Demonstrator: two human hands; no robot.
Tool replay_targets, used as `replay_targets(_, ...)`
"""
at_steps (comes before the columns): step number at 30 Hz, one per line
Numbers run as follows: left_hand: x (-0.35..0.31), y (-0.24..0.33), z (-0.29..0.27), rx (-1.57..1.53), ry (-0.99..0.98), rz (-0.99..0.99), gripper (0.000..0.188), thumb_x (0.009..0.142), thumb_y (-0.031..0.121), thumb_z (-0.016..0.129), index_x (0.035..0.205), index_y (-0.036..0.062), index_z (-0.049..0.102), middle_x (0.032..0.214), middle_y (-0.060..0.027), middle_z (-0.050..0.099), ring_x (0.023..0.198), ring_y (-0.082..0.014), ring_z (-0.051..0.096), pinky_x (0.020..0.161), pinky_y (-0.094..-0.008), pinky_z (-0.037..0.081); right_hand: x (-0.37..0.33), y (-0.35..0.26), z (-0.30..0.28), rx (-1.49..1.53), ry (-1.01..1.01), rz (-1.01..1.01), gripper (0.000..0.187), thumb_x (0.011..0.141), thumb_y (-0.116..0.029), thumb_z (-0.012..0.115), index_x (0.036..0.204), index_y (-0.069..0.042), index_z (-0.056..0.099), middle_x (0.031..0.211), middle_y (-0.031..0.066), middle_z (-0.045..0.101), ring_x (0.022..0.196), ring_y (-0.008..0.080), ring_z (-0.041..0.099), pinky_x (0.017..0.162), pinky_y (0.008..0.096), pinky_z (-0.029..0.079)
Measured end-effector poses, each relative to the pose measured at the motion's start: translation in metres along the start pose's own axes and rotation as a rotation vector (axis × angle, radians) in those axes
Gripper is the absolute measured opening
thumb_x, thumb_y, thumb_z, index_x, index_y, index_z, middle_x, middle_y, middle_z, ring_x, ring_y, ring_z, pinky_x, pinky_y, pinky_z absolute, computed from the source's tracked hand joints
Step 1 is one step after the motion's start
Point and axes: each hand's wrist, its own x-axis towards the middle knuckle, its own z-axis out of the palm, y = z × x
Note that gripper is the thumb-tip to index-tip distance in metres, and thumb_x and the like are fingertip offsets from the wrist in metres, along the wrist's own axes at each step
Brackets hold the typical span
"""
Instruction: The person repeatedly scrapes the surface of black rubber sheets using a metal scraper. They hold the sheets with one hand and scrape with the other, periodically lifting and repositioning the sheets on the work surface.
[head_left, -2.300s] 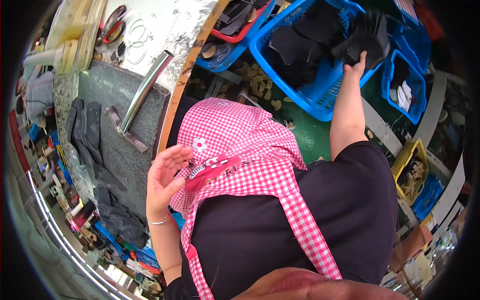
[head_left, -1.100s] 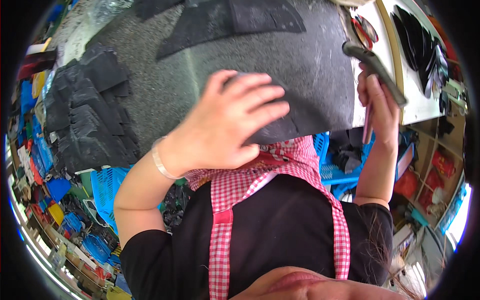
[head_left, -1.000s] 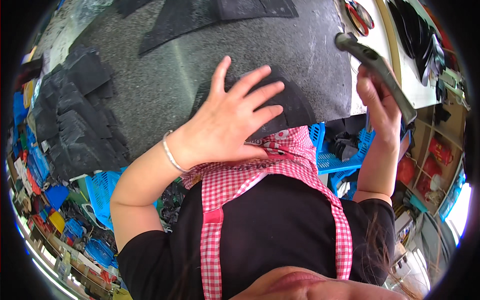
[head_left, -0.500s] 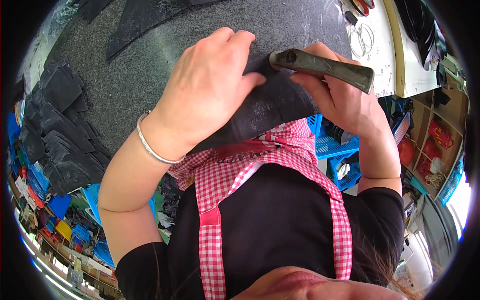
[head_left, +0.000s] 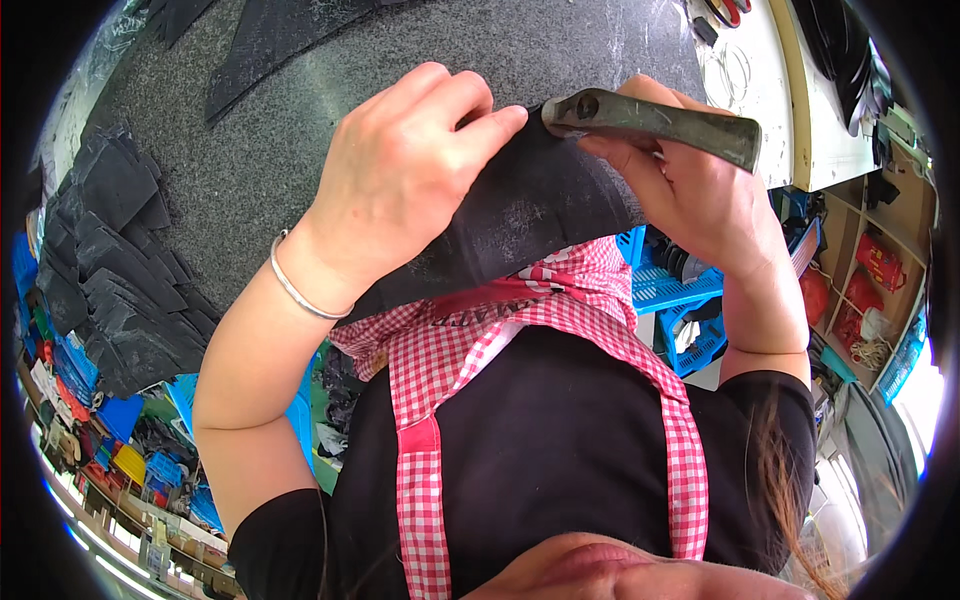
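My right hand (head_left: 690, 165) grips a hammer (head_left: 660, 128) with a worn metal head; its rounded face rests at the black sheet's far edge, and most of the handle is hidden. The black, leather-like sheet (head_left: 540, 205) lies along the near side of a speckled grey work surface (head_left: 260, 160), with pale scuffs on it. My left hand (head_left: 400, 165) is closed beside the hammer face, thumb and curled fingers at the sheet's edge. Its fingertips are partly hidden.
Overlapping black cut pieces (head_left: 120, 260) are piled at the left edge of the surface, and larger black pieces (head_left: 270, 50) lie at the far side. A white table (head_left: 770, 110) with a coiled cable adjoins on the right. Blue plastic crates (head_left: 680, 290) stand below.
My left hand has shifted slightly left and its thumb has moved up against the curled fingers. My right hand and the hammer have moved a little to the right.
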Motion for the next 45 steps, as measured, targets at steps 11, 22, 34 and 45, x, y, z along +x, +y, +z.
replay_targets(11, -0.007, -0.008, -0.012, -0.187, 0.024, -0.077, 0.022, 0.082, 0.003, 0.085, 0.104, 0.0067, 0.083, 0.096, -0.0054, 0.071, 0.088, -0.0243, 0.072, 0.074, -0.0373, 0.06, 0.003, -0.012, 0.011, -0.033, -0.009, 0.058, 0.017, 0.102, -0.016, 0.079, 0.111, -0.003, 0.072, 0.086, 0.0148, 0.069, 0.076, 0.0372, 0.069, 0.066, 0.0445, 0.053)
replay_targets(22, -0.021, -0.007, -0.035, -0.395, -0.08, -0.425, 0.023, 0.092, 0.001, 0.083, 0.115, 0.0032, 0.082, 0.095, -0.0078, 0.076, 0.082, -0.0144, 0.074, 0.075, -0.0306, 0.059, 0.006, -0.021, 0.031, 0.041, 0.026, -0.008, 0.014, 0.101, -0.012, 0.079, 0.111, -0.005, 0.074, 0.086, 0.0106, 0.067, 0.072, 0.0317, 0.07, 0.067, 0.0422, 0.054)
replay_targets(34, -0.036, -0.004, -0.029, -0.132, 0.048, -0.181, 0.02, 0.085, -0.001, 0.084, 0.104, 0.0041, 0.082, 0.096, -0.0087, 0.072, 0.089, -0.0277, 0.073, 0.075, -0.0388, 0.06, 0.019, -0.035, 0.032, -0.051, -0.009, -0.078, 0.015, 0.101, -0.013, 0.079, 0.113, -0.005, 0.074, 0.083, 0.0129, 0.068, 0.073, 0.0311, 0.071, 0.065, 0.0415, 0.053)
replay_targets(45, -0.054, -0.012, -0.042, -0.267, 0.029, -0.311, 0.021, 0.084, -0.003, 0.084, 0.104, 0.0039, 0.081, 0.093, -0.009, 0.074, 0.086, -0.029, 0.075, 0.076, -0.0379, 0.061, 0.031, -0.04, 0.035, 0.007, -0.057, -0.114, 0.019, 0.099, -0.018, 0.082, 0.108, -0.005, 0.071, 0.083, 0.0153, 0.067, 0.076, 0.0395, 0.069, 0.065, 0.0459, 0.053)
